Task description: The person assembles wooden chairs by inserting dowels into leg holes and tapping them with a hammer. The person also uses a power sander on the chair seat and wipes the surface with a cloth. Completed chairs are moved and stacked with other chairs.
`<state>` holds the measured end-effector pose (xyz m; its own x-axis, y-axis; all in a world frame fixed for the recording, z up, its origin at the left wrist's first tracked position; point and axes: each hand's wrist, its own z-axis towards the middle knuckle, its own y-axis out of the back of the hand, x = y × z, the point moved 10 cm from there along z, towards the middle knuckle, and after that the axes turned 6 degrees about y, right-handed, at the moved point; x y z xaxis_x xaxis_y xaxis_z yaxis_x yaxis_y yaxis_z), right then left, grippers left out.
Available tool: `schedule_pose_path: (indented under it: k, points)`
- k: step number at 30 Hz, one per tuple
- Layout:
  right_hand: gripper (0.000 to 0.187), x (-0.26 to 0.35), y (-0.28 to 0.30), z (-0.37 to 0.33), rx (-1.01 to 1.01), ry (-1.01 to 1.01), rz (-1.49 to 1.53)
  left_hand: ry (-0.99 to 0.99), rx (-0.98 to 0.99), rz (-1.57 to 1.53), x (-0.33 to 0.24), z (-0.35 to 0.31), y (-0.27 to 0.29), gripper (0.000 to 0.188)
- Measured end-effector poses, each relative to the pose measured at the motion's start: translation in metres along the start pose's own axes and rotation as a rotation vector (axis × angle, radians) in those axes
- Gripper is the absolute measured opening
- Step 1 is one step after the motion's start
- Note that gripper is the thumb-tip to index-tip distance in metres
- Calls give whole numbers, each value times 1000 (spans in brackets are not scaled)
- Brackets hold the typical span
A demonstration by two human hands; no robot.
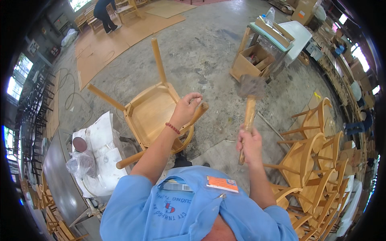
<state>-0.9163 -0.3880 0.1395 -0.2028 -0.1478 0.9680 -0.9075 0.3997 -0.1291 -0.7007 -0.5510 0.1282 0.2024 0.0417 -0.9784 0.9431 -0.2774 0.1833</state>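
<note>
An upturned wooden chair (150, 108) stands in front of me, its legs pointing up and the underside of its seat facing me. My left hand (187, 108) is over its right side, beside the end of the near right leg (199, 113). Thumb and fingertips curl toward each other there; anything between them is too small to make out. Out to the right, my right hand (250, 145) grips a mallet (250, 110) by its wooden handle. The mallet's dark, blurred head is raised, apart from the chair.
Several finished-looking chairs (303, 160) crowd the right. A worktable (267, 38) with boxes stands at the far right. On the left is a white-covered stand (98, 140) with a plastic bag (82, 164). Cardboard sheets (104, 48) lie far left, where another person (103, 16) bends.
</note>
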Motion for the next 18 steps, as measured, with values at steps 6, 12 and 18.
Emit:
schedule_pose_path:
  k: [6,12,18]
  points:
    - [37,27,8,-21,8,312,-69,228,321,-262,29,12,-32,19]
    - [38,-39,29,-44,61,71,-84,153,338,-264,29,10,-39,17]
    - [36,-42,18,-51,149,31,-137,129,345,-383,28,7,-39,16]
